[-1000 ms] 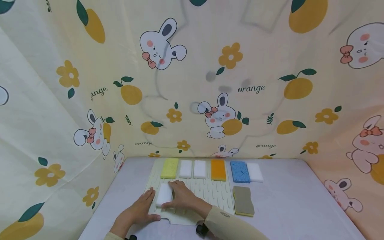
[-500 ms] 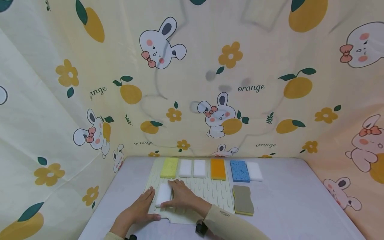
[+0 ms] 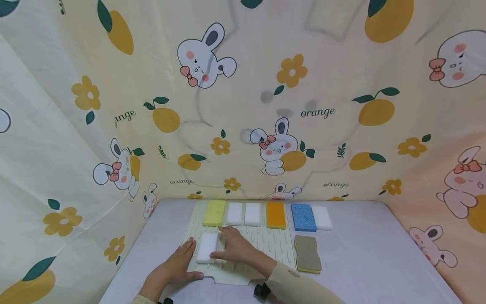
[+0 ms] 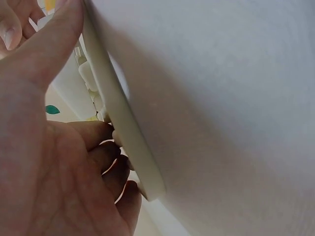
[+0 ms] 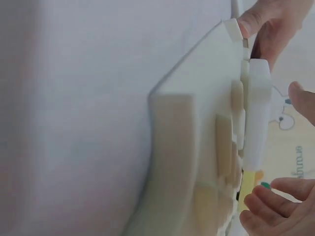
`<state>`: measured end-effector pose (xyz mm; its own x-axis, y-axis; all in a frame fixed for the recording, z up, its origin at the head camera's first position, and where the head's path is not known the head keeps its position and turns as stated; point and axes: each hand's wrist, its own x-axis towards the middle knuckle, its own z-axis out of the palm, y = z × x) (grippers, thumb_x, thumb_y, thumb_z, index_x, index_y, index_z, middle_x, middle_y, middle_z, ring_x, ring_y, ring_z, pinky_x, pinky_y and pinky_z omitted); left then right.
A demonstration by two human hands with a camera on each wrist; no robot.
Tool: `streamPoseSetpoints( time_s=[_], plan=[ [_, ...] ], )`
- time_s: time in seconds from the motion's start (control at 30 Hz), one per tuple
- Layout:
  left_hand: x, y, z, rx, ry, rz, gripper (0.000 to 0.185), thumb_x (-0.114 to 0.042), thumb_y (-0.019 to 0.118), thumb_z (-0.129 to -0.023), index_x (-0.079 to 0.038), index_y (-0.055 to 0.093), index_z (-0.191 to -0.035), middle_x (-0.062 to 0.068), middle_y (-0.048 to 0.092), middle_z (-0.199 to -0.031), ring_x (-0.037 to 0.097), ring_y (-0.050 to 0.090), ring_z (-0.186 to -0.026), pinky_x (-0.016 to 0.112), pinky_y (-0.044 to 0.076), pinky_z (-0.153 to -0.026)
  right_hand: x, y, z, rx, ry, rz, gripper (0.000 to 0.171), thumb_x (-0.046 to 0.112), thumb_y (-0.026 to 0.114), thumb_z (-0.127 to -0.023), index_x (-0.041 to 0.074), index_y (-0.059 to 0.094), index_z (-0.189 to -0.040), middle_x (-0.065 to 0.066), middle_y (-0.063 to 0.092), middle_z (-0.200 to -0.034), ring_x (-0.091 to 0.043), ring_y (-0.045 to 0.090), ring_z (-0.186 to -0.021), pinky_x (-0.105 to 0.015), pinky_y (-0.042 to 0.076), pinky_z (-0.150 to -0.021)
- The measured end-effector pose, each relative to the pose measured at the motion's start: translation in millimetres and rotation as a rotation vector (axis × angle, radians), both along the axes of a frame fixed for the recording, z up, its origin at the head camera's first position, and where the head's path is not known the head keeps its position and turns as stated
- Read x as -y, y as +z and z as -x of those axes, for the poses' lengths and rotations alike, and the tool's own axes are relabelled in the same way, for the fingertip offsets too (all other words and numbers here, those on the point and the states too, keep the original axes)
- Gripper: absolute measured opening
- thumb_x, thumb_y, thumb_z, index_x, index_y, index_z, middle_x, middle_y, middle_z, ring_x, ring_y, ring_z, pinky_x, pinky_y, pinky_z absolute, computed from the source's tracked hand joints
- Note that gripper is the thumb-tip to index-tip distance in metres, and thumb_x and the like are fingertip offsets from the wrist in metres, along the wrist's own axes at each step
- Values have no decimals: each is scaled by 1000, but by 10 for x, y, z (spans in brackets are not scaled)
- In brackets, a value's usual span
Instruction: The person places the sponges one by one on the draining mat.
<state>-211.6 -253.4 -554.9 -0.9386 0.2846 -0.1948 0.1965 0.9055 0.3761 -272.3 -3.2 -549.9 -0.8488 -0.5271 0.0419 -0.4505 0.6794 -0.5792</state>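
Note:
A white block sponge lies on the left front part of a cream board with raised ridges. My right hand hovers at the sponge's right side, thumb and fingers spread; in the right wrist view, a gap shows between the fingers and the white sponge. At the board's left front corner rests my left hand, fingers extended along the edge. The left wrist view has its thumb and fingertips against the board's rim.
Along the board's back stand a yellow sponge, two white sponges and an orange sponge. Right of the board, on the table, lie a blue sponge, a white sponge and a grey-topped scouring sponge.
My right hand has let go of the white sponge and drawn back slightly to the right. The sponge stays where it was, and the left hand has not moved.

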Motion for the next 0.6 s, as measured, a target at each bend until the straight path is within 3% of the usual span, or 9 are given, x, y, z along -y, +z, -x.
streamPoseSetpoints(
  time_s=[0.33,0.6],
  plan=[
    [-27,-1,-31,-3,18,-11,119,-62,85,-84,9,33,-163,29,25,-173,44,25,-161,59,25,-131,-346,29,-6,62,-18,143,93,51,87,-89,4,48,-159,-18,50,-160,-38,47,-148,-59,43,-121],
    [-44,24,-36,-7,26,-5,120,-63,86,-83,10,32,-163,28,24,-174,43,24,-162,57,25,-131,-612,77,-10,81,-50,164,90,45,87,-91,3,48,-159,-22,48,-161,-43,45,-149,-66,42,-120]
  ],
)
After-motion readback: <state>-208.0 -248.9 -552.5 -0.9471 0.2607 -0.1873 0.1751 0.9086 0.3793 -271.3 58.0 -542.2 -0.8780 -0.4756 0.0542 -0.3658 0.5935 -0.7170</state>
